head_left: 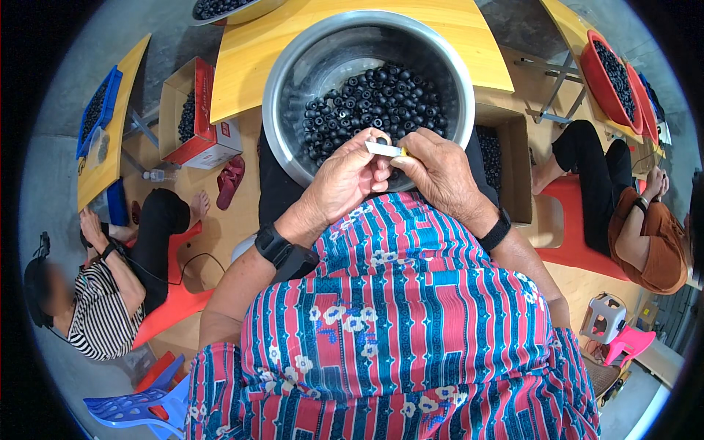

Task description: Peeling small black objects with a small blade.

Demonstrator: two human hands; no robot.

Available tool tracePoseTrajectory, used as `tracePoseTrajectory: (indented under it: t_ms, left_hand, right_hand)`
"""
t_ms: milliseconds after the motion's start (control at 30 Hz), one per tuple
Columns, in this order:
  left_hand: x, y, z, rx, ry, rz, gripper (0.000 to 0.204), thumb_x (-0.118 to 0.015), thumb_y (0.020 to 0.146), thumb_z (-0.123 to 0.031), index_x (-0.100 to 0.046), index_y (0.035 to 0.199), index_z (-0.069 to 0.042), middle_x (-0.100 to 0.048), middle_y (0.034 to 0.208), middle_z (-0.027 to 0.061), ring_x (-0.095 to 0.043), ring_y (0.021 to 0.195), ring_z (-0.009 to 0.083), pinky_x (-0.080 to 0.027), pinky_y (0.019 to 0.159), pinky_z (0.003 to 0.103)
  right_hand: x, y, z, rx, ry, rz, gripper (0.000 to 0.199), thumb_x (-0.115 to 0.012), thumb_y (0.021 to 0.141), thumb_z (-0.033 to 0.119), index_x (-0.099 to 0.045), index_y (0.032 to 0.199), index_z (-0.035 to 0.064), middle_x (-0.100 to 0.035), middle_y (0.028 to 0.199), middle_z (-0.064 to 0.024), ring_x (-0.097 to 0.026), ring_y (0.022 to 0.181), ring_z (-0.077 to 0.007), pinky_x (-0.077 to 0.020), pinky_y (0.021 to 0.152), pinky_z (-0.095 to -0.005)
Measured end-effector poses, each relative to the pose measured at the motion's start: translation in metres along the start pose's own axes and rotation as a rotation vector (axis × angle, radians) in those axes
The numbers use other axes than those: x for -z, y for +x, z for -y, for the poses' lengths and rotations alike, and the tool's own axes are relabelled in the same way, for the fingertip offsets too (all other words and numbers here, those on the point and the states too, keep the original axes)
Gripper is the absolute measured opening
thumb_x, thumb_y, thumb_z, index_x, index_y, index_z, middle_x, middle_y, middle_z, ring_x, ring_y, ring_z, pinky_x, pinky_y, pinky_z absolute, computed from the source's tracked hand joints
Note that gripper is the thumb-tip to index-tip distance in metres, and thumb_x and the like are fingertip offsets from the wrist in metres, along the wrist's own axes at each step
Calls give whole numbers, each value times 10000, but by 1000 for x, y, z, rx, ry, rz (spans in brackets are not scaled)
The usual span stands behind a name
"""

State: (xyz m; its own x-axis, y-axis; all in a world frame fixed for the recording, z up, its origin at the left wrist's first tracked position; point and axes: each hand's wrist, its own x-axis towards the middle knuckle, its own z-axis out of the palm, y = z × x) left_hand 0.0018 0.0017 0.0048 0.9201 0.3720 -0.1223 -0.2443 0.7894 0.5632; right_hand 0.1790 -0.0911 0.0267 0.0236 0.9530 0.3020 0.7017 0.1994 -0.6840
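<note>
A large steel bowl (290,66) holds several small black round parts (374,103) and rests on my lap against a yellow wooden table (249,44). My left hand (345,180) and my right hand (436,169) meet over the bowl's near rim. Between their fingertips they pinch a small flat white strip (383,149) with a yellow bit at its right end. A small part under the left thumb is mostly hidden. Both wrists wear black bands.
A person in a striped shirt (103,308) sits at left on a red stool, another in a brown top (649,235) at right. Cardboard boxes (198,147) (513,161) of black parts flank me. Red basins (609,73) stand on a table at the far right.
</note>
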Motion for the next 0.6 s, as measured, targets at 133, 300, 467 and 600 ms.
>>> tracePoseTrajectory:
  t_ms: [133,300,467,600]
  left_hand:
    - [2,2,2,-2,-9,-18,155,-427,1025,-149,-514,1124,-68,-539,840,9,-460,704,62,-381,652,234]
    - [9,4,7,-35,-42,-28,179,-431,1030,-163,-532,1145,-70,-537,864,20,-480,749,77,-392,669,250]
    - [-1,1,8,-33,-62,13,179,-452,1044,-241,-515,1099,-83,-492,871,15,-456,767,97,-391,675,253]
    - [-6,1,4,-46,20,32,202,-444,1054,-293,-490,1063,-97,-450,876,8,-428,760,100,-391,673,248]
  right_hand:
    - [-3,2,-2,-14,36,27,235,-638,914,260,-566,884,38,-553,789,-154,-577,754,-370,-449,645,-450]
    - [-3,2,-1,-48,51,32,246,-616,928,258,-547,862,31,-553,791,-170,-569,763,-390,-439,650,-462]
    - [2,6,-12,-254,104,-54,230,-607,936,211,-578,857,-3,-584,789,-217,-582,783,-426,-451,675,-455]
    - [4,3,-9,-252,71,-53,223,-606,942,210,-590,897,-8,-595,814,-220,-590,794,-417,-463,696,-439]
